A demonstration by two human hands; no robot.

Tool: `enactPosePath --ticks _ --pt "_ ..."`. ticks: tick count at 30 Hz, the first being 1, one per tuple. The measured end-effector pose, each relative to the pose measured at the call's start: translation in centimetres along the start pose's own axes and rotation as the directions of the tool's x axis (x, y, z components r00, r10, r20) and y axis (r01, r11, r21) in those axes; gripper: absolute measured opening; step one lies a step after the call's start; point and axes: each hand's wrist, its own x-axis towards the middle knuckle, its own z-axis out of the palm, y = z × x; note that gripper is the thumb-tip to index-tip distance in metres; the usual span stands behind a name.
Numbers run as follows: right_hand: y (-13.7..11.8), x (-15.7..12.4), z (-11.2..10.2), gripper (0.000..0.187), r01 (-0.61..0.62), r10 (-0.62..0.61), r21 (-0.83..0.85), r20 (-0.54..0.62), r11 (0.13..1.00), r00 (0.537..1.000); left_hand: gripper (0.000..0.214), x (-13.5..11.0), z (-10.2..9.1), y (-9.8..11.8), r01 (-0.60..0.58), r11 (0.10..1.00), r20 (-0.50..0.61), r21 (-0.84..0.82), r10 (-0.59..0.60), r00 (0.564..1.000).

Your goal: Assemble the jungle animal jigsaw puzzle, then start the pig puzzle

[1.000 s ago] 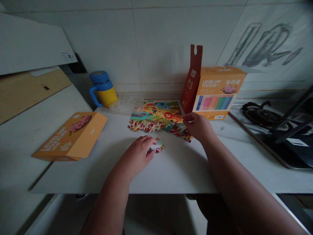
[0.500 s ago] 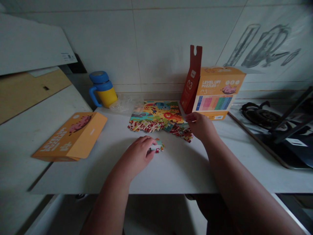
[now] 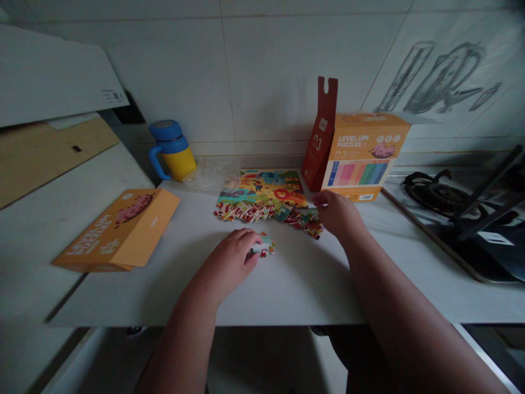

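A small joined group of puzzle pieces (image 3: 266, 244), pale with red, green and orange details, lies on the white counter. My left hand (image 3: 235, 251) is curled at its left edge, thumb and forefinger closed around that side and covering part of it. Farther back, a long heap of loose puzzle pieces (image 3: 246, 212) lies along the front of a colourful animal picture sheet (image 3: 262, 186). At the heap's right end is my right hand (image 3: 334, 210), fingers pinched together; whatever is between the fingertips is too small to make out.
An orange puzzle box (image 3: 361, 153) stands open at the back right, its red flap raised. Another orange box part (image 3: 123, 227) lies at left. Behind are a blue-yellow mug (image 3: 174, 153) and clear plastic packaging (image 3: 213, 174). A gas stove (image 3: 451, 208) borders the right side.
Both hands keep nearly the same places. The right fingertips have shifted very slightly; the puzzle pieces look unmoved.
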Motion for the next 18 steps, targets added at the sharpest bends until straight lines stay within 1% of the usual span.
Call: enactPosePath --ticks 3,5,7,10,12,15,18 --pt "-0.3 0.0 0.1 0.033 0.007 -0.006 -0.015 0.041 1.000 0.999 0.031 0.0 -0.1 0.2 0.007 1.000 0.007 0.006 -0.007 1.000" --pt "-0.6 -0.1 0.2 0.027 0.027 -0.027 0.008 0.078 1.000 0.997 0.030 0.0 -0.2 0.3 0.013 1.000 0.010 0.008 -0.013 1.000" --pt "-1.0 -0.4 0.3 0.022 0.093 -0.097 0.034 0.116 0.995 0.989 0.029 0.0 -0.1 0.3 0.019 1.000 0.012 0.008 -0.019 1.000" --pt "-1.3 -0.8 0.9 0.028 0.227 -0.232 0.051 0.160 0.973 0.959 0.029 -0.1 0.0 0.1 0.014 1.000 0.009 0.006 -0.014 1.000" --pt "-1.4 -0.9 1.2 0.029 0.271 -0.277 0.056 0.183 0.961 0.943 0.029 0.0 0.0 0.0 0.002 1.000 0.009 0.007 -0.002 1.000" --pt "-1.5 -0.9 1.5 0.031 0.281 -0.284 0.046 0.202 0.959 0.937 0.028 0.0 0.0 -0.1 -0.011 1.000 0.010 0.012 0.011 1.000" --pt "-1.6 -0.9 1.4 0.032 0.261 -0.256 0.001 0.195 0.965 0.947 0.028 0.0 0.0 0.0 -0.010 1.000 0.013 0.017 0.010 1.000"
